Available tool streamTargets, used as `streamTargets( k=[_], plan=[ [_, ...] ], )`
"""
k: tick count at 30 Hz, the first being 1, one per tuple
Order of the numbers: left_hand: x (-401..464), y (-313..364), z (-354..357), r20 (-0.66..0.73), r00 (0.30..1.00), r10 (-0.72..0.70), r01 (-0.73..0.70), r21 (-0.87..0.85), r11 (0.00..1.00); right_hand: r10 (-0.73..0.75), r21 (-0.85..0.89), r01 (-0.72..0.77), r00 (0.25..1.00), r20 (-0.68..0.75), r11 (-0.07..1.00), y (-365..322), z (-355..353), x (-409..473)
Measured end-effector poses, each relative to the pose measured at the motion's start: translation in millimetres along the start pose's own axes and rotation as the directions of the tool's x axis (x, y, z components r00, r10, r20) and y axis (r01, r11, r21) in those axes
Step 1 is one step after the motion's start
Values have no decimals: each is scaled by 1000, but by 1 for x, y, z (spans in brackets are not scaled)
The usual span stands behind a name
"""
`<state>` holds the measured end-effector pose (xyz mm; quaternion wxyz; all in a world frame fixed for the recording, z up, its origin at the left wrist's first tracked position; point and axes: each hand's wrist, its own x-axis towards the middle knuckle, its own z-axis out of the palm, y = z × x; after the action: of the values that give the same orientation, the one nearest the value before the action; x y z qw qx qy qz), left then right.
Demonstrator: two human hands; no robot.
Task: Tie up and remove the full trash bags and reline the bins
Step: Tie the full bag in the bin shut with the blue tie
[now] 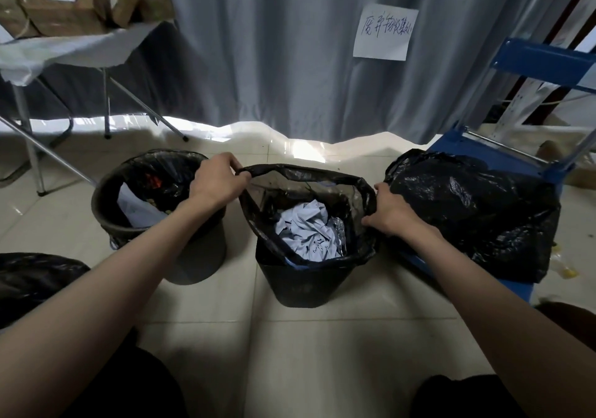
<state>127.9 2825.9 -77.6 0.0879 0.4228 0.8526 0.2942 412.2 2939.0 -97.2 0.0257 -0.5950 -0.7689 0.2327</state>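
Left hand [216, 181] and right hand [392, 211] apart, each pinching opposite rim edges of black trash bag [309, 175]. Bag seated in middle bin [303, 280], holding crumpled paper [306, 230]. Left of middle bin, second lined bin [193, 256]; right of it, filled black bag [467, 211].

The trash bag [325, 175] is glossy black, over crumpled white paper [306, 227] (faint dark print). At two o'clock, a blue rack [545, 59]; the curtain [274, 46] at twelve is grey.

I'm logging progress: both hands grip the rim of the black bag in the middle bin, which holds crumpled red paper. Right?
Not quite. In the head view the left hand and right hand do grip the black bag in the middle bin, but the crumpled paper is white.
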Motion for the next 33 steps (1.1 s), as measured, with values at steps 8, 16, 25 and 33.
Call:
streamTargets(
  k=[8, 16, 25, 33],
  plan=[
    [15, 30, 22, 252, 934, 252, -324, 307, 895, -79, -46, 75, 992, -95, 996, -15, -8, 23],
    [36, 59, 13, 269, 928, 260, -369, 552, 748, -149, -257, 141, 989, -13, 956, -33, -35, 24],
    [84, 74, -20, 406, 900, 160, -338, 415, 845, -308, -464, 298, 950, 55, 835, -65, -66, 46],
    [96, 66, -10, 403, 898, 173, -313, 311, 897, -368, -462, 360, 927, 77, 811, -65, -40, 65]
  ],
)
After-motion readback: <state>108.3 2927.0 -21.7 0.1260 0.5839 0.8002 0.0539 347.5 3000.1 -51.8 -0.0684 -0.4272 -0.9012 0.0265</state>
